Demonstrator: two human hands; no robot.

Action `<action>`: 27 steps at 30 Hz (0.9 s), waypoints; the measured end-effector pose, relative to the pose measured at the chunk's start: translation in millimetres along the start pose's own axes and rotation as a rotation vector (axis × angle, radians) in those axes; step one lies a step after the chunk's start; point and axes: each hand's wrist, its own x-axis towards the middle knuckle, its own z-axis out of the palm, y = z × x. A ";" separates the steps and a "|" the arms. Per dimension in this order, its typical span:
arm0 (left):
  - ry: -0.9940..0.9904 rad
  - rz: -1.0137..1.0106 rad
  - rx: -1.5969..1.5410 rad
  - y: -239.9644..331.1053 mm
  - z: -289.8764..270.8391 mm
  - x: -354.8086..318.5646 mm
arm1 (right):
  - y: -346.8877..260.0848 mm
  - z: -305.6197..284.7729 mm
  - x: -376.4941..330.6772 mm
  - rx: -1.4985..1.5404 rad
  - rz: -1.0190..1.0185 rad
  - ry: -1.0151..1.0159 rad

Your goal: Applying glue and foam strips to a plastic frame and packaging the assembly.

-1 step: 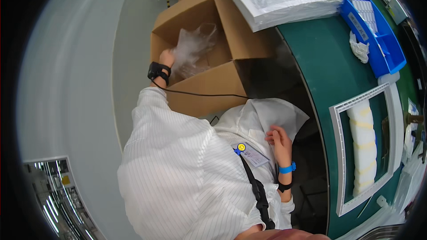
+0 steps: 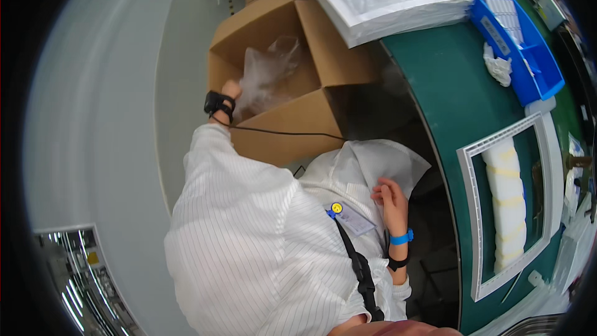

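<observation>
My left hand (image 2: 231, 89), with a black band and device on its wrist, reaches over the side of an open cardboard box (image 2: 283, 127). Its fingers are closed on the edge of a crumpled clear plastic bag (image 2: 264, 74), which hangs inside the box. My right hand (image 2: 392, 202) rests by my lap beside a badge (image 2: 354, 219), fingers loosely bent and a little apart, holding nothing. A blue band circles that wrist. Where the left fingertips meet the plastic is partly hidden.
On the green table (image 2: 429, 81) to the right lie a white rectangular frame (image 2: 471, 180), a yellow-striped white foam strip (image 2: 505, 202), a blue bin (image 2: 528, 90), crumpled white wrapping (image 2: 497, 67) and a plastic-wrapped stack of white frames (image 2: 398, 15). A black cable (image 2: 292, 132) runs from my left wrist.
My left hand has come slightly toward me, and the plastic bag has shifted a little with it. My right hand stays by my lap. The whole view has moved slightly.
</observation>
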 end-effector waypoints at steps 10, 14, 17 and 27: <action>-0.109 0.339 -1.277 294.1 -136.9 -64.3 | 10.9 -12.8 -18.7 0.000 0.077 0.267; -0.435 0.307 -1.543 344.5 -174.8 -75.2 | 10.1 -8.3 -19.9 -0.024 0.046 0.279; -0.506 0.298 -1.531 362.3 -178.9 -72.3 | 16.3 -5.7 -22.8 -0.056 0.048 0.313; -0.483 0.342 -1.445 354.2 -175.6 -42.2 | 9.2 -7.7 -31.5 -0.037 0.053 0.376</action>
